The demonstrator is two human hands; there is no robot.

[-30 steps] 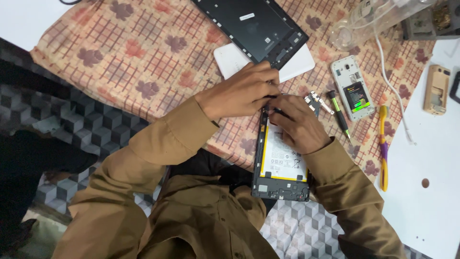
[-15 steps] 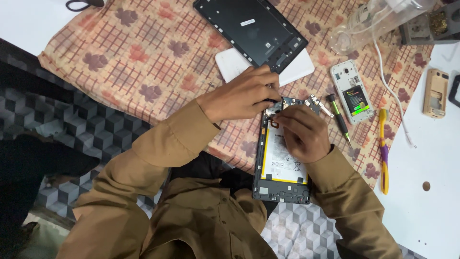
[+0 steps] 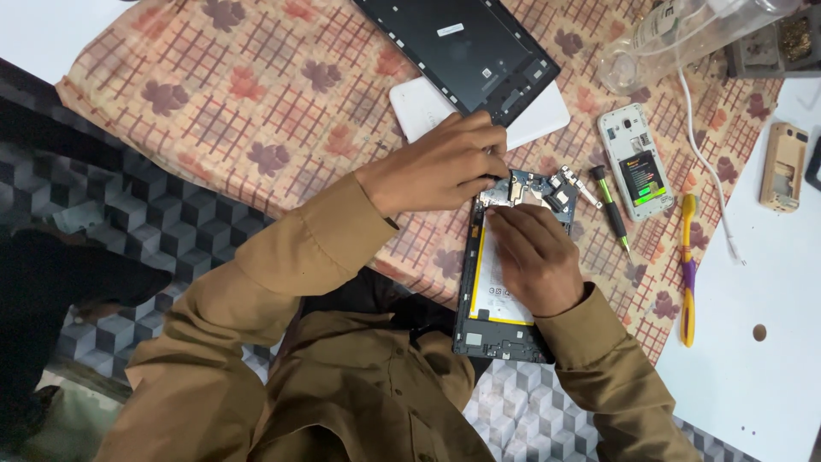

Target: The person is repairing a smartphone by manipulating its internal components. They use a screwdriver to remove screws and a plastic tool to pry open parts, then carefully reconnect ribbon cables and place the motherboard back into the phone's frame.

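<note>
So we're looking straight down at an opened-up tablet with a dark frame and a big white battery edged in yellow, sitting half on the lap and half on the edge of the tan patterned cloth with maroon leaves and a plaid grid. Our right hand is lying flat across the battery, fingers stretched toward 11 o'clock and pressing down near the top of it, not wrapped around anything. Our left hand is coming in from 9 o'clock with the fingers bunched together at the tablet's upper left corner, right by the exposed blue circuit board. Honestly we can't tell whether those fingertips are pinching something tiny or just pushing on the frame. The two hands are close together, nearly touching.

At 12 o'clock from the hands, the black plastic back cover of the tablet is lying inside-up, overlapping a flat white slab under it. At about 2 o'clock, a small white phone with its back off and the battery showing is resting on the cloth, and a little black screwdriver with a green collar is lying between it and the tablet. Further out at 3 o'clock, a yellow and purple toothbrush is lying along the cloth's edge. A clear plastic bottle on its side is up at 1 o'clock, with a white cable trailing down from it.
</note>
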